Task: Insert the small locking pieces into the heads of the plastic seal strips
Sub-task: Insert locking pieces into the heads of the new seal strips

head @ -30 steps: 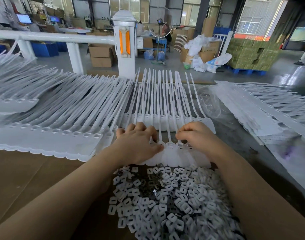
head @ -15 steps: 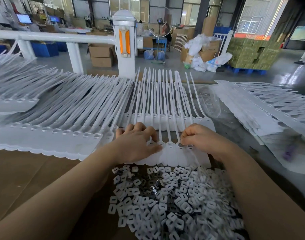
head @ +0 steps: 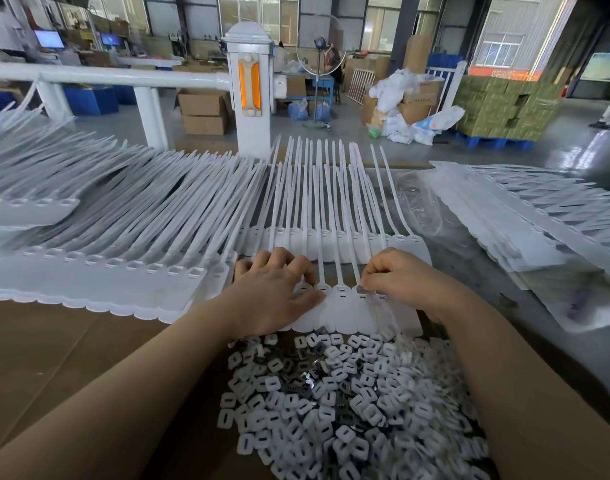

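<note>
A joined row of white plastic seal strips (head: 343, 308) lies in front of me, heads toward me, tails pointing away. My left hand (head: 275, 292) lies on the left end of that row, fingers bent, fingertips pressing on the heads. My right hand (head: 400, 275) pinches a small grey locking piece (head: 361, 290) over one strip head near the right end of the row. A loose heap of small white and grey locking pieces (head: 334, 407) covers the cardboard between my forearms.
More rows of seal strips (head: 123, 237) fan out to the left and behind. A stack of strips in clear plastic (head: 538, 216) lies at the right. A white railing post (head: 249, 91) stands behind the table. Brown cardboard (head: 54, 358) covers the table's left.
My right hand has shifted slightly right along the row of heads, still pinching at a head. My left hand has stayed on the row's left end.
</note>
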Available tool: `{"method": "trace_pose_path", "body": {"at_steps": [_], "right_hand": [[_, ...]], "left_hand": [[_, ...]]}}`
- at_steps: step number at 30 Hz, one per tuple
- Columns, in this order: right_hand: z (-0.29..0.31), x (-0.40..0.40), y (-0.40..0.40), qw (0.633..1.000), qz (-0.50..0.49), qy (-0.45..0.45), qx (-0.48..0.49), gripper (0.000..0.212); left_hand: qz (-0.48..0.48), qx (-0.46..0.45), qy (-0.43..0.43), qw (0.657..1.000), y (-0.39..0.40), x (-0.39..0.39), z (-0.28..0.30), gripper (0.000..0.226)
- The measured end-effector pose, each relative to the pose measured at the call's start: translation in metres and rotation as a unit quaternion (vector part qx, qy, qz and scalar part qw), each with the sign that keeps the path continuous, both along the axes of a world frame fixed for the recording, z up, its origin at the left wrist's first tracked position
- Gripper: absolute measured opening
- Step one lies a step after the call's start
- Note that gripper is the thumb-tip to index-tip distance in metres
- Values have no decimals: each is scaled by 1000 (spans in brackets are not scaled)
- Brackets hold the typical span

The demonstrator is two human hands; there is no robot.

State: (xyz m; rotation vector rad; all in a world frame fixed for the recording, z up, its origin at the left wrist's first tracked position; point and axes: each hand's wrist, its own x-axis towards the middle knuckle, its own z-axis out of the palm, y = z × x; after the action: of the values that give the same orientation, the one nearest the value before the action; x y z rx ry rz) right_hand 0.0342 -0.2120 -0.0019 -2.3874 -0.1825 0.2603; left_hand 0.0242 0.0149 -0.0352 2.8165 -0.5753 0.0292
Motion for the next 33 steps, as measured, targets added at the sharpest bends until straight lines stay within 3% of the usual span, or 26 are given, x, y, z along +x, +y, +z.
{"method": "trace_pose_path", "body": {"at_steps": [7, 18, 22, 24, 28, 33], "right_hand": [[0, 0, 0, 1000, 8, 4, -8, 22], [-5, 2, -2, 1000, 7, -5, -12, 10], [-5, 0, 2, 997, 11, -75, 34, 11], [1, -5, 6, 991, 71, -92, 64, 16], [8, -15, 17, 974, 219, -19, 52, 9], [12, -25, 34, 951, 309, 12, 22, 7]], "left_hand": [[1, 0, -22, 1000, -2, -3, -1, 36], [-1, -3, -38, 999, -2, -5, -3, 42], [0, -1, -41, 999, -3, -5, -4, 44], [0, 0, -39, 999, -3, -5, -4, 44], [-4, 10, -27, 1000, -3, -5, -2, 46], [-7, 14, -32, 999, -1, -4, -3, 43]]}}
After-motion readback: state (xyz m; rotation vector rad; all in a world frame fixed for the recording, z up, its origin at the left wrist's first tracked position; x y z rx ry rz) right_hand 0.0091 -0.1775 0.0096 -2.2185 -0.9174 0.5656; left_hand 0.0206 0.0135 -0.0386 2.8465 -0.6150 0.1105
